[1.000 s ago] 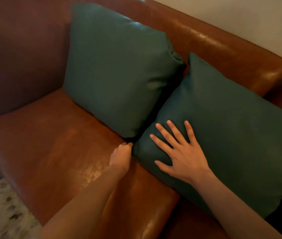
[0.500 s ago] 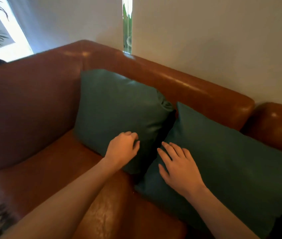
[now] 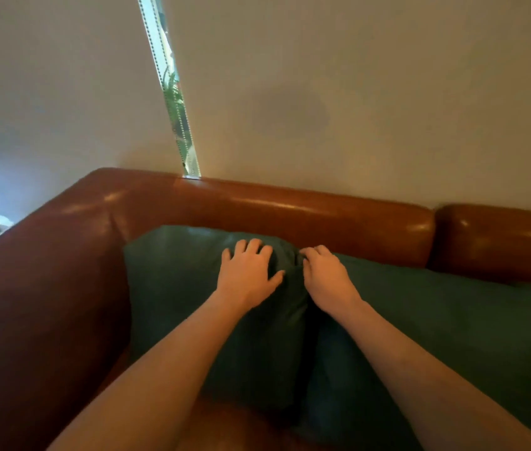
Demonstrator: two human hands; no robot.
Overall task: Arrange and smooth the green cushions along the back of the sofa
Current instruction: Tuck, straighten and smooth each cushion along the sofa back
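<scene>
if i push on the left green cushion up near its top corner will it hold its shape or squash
Probably squash: the left green cushion looks dented and creased where the left hand presses its top edge. It likely won't slide back much, since it leans on the sofa back. Its smooth, slightly shiny cover may be a little slippery.

Domestic living room, seen from above the seat of a brown leather sofa [image 3: 290,209]. The padded backrest and the corner arm, both glossy, stand against a plain pale wall [image 3: 371,92]. Two green cushions [image 3: 436,320] lean side by side on the backrest, soft furnishing typical of a home. Behind the sofa a narrow gap between window blinds [image 3: 173,92] shows beaded cords and the leaves of a plant in daylight. Cool daylight also falls at the far left edge.
</scene>
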